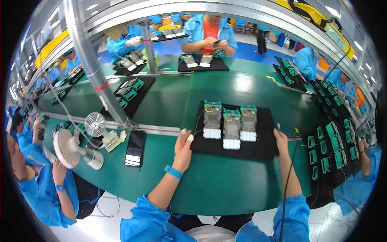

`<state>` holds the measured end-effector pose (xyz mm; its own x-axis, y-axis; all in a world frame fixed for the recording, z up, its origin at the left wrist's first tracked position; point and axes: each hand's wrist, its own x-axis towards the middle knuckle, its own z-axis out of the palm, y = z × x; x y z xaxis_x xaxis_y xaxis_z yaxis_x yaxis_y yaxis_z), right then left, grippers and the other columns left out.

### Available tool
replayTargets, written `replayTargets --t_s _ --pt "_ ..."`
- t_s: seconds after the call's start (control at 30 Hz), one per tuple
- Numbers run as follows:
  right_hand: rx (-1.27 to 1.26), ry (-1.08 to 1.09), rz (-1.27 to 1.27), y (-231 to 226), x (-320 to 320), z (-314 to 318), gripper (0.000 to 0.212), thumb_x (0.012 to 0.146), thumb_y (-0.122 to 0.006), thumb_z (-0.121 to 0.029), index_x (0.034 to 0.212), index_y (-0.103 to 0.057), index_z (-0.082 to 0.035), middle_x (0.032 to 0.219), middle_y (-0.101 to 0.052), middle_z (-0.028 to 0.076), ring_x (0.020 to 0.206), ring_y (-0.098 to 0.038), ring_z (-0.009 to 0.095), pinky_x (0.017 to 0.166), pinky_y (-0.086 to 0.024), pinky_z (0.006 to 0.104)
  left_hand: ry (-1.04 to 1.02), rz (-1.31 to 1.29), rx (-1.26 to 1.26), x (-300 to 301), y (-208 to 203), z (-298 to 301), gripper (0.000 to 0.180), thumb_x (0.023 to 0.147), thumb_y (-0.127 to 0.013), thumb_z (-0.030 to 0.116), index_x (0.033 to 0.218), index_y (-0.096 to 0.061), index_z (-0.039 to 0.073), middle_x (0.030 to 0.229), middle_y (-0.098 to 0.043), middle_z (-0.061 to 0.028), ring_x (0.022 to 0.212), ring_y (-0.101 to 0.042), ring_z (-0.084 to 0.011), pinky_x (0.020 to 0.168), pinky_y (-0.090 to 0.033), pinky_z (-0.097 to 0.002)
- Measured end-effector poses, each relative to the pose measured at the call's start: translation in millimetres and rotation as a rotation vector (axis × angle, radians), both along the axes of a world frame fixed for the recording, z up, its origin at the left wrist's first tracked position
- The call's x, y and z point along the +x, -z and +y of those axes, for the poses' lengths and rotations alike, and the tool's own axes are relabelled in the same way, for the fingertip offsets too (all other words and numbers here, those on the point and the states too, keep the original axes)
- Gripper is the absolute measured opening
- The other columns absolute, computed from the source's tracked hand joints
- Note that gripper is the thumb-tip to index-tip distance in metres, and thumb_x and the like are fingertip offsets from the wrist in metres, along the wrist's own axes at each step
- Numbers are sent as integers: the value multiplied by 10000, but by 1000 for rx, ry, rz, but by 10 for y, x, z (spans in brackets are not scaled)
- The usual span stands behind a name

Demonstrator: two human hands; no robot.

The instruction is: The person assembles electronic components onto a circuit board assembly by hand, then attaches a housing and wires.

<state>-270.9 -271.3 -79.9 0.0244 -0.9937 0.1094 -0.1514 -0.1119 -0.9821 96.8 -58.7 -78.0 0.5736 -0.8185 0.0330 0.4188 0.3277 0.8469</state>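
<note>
A black mat (pixel 266 129) lies in front of me on the green table, carrying three device assemblies. The left assembly (pixel 212 119), the middle assembly (pixel 231 128) and the right assembly (pixel 248 122) each have a grey body, a teal top edge and a white keypad-like lower end. My left hand (pixel 183 155), with white covers on two fingertips and a blue wristband, closes on the mat's left edge. On the opposite edge, my right hand (pixel 281 144) grips the mat. The fingers under the mat are partly hidden.
A black phone (pixel 135 148), a white fan (pixel 67 148) and a smaller fan (pixel 96 125) stand to my left. Teal housings (pixel 336 141) fill dark mats at right. A metal post (pixel 86 60) rises at left. Co-workers sit around; one opposite handles a device (pixel 217 46).
</note>
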Motion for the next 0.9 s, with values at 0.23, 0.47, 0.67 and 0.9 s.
replayTargets --t_s 0.23,0.47,0.67,0.9 --pt "-342 395 633 -26 1206 -1114 467 929 -530 -393 740 -603 29 719 -625 244 749 -634 438 679 -484 503 -116 -511 166 -117 -22 70 427 924 -619 104 1281 -437 -41 1147 -576 -135 1076 -561 -179 864 -498 -275" --pt "-398 300 778 -357 1384 -476 326 996 -399 -307 928 -582 -45 869 -648 202 809 -631 408 687 -497 523 -118 -532 102 -25 289 -49 341 924 -609 71 1236 -499 -14 1093 -607 -86 998 -575 -147 899 -461 -260" --pt "-313 126 840 -1086 -40 1007 229 870 -638 -251 1023 -645 -79 859 -668 175 833 -641 370 702 -506 451 -94 -601 90 168 388 -30 330 941 -586 83 1241 -501 -27 1087 -609 -91 984 -576 -145 884 -471 -272" --pt "-202 1369 1055 -1560 -2332 2006 336 932 -571 -364 983 -583 -32 909 -641 199 789 -634 402 635 -483 460 -63 -620 136 -163 242 -11 336 944 -583 85 1253 -507 -20 1067 -604 -74 939 -574 -121 847 -484 -258"
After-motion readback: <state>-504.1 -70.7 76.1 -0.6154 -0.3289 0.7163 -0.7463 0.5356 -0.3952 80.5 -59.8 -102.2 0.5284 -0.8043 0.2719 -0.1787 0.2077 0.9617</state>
